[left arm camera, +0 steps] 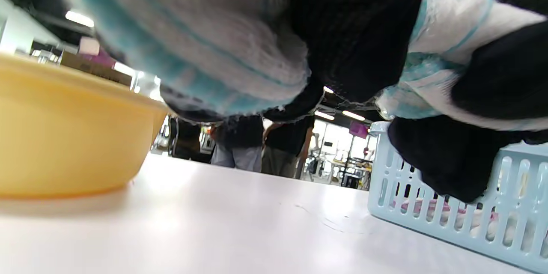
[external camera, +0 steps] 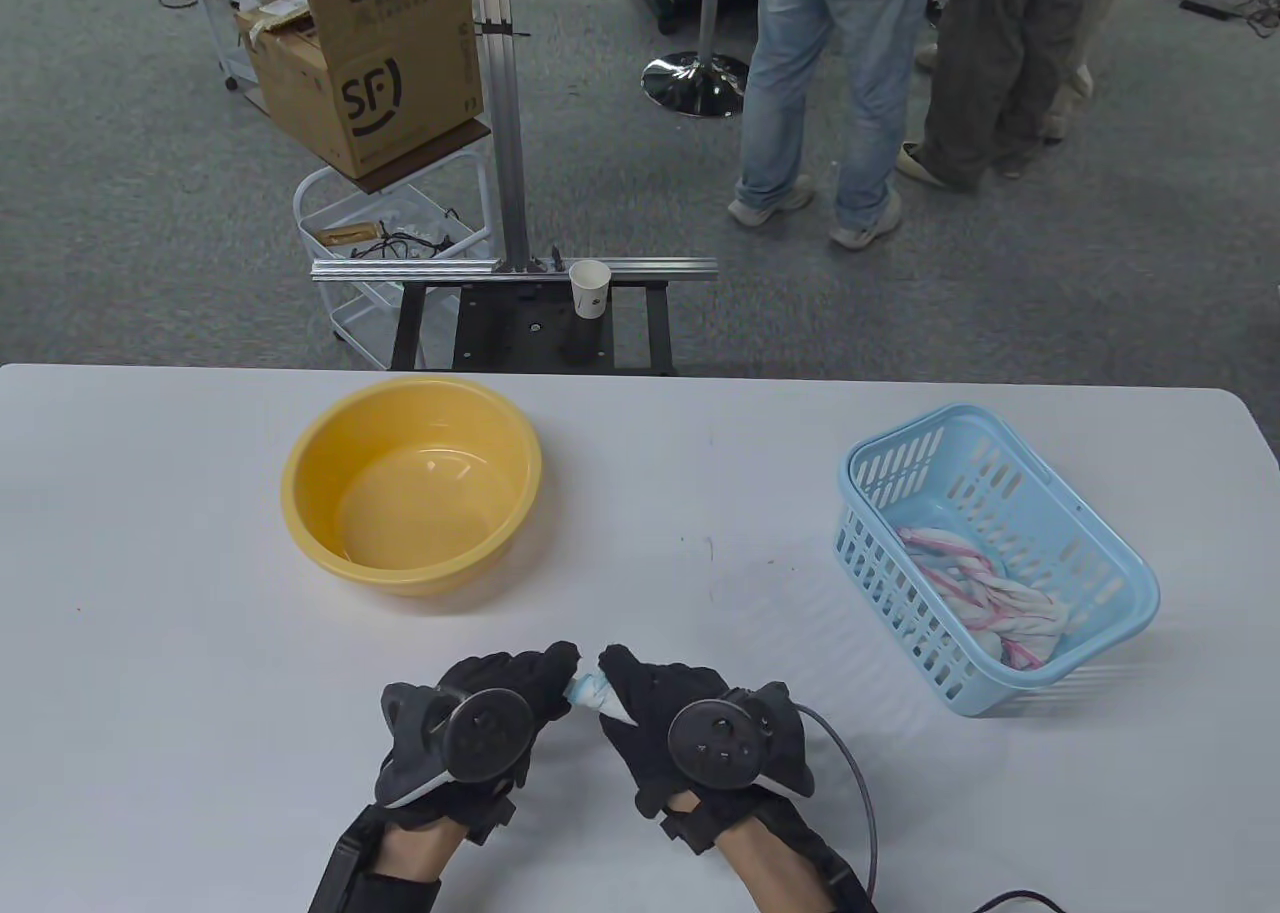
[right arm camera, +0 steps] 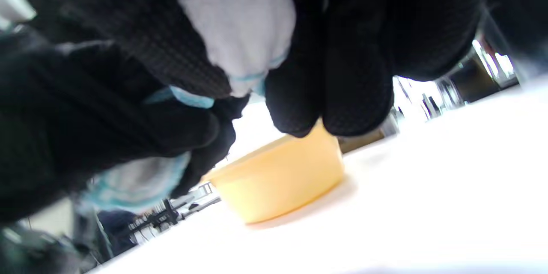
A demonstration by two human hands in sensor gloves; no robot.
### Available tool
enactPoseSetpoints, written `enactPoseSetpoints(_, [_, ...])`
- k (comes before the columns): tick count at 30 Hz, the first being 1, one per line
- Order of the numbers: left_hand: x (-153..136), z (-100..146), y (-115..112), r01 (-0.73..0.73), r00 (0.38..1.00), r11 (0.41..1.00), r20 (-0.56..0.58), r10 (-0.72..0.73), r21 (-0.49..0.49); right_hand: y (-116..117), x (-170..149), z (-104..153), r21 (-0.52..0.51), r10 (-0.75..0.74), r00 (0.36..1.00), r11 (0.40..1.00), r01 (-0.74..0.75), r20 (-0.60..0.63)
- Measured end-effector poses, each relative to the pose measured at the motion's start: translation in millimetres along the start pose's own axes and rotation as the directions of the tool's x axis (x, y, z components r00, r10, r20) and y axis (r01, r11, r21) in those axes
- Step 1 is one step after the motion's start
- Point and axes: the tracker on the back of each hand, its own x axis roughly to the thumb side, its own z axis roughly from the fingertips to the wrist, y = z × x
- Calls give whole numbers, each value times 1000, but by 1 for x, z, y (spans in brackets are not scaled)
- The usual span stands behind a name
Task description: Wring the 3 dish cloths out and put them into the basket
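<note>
Near the table's (external camera: 200, 593) front edge: left hand (external camera: 470, 728) and right hand (external camera: 690, 728) side by side, fingers of both curled tight round 1 white dish cloth with blue stripes (external camera: 590, 691), only a short twist of it showing between them. Further back on the left, yellow basin (external camera: 412, 483). At right, pale blue basket (external camera: 990, 553), twisted pink-and-white cloths (external camera: 985, 593) inside.

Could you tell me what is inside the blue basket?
The basket holds wrung cloth, white with pink and blue stripes, twisted together. Whether it is one cloth or two cannot be told; the walls hide its underside.
</note>
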Motion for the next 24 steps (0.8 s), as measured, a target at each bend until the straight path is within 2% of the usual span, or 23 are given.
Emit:
enactPoseSetpoints(2, [2,1,1,30,999,999,21,-30,19,3,-8,0,35,-141,987,989,144,-75])
enactPoseSetpoints(4, [4,2,2,53,998,998,41,-55,36,9,-18,-1,66,-318,933,941,333,-168])
enactPoseSetpoints(8, [7,2,4,72,995,995,67,-76,65,20,-35,0,87,-572,758,778,623,-312])
enactPoseSetpoints(11, [8,3,7,70,994,994,76,-77,84,27,-40,0,84,-668,646,668,739,-369])
enactPoseSetpoints(17, [12,6,14,64,992,987,101,-79,145,39,-47,2,77,-805,393,403,912,-445])
enactPoseSetpoints(18, [13,5,14,64,992,988,100,-78,140,39,-47,2,74,-812,373,382,921,-450])
enactPoseSetpoints(19, [13,5,13,68,992,991,95,-80,118,39,-48,2,76,-808,382,392,917,-448])
enactPoseSetpoints(22, [9,5,6,45,996,997,71,-50,70,31,-50,2,95,-754,510,522,848,-413])
enactPoseSetpoints(24, [3,5,4,16,999,998,50,-19,58,26,-53,2,98,-733,560,571,815,-387])
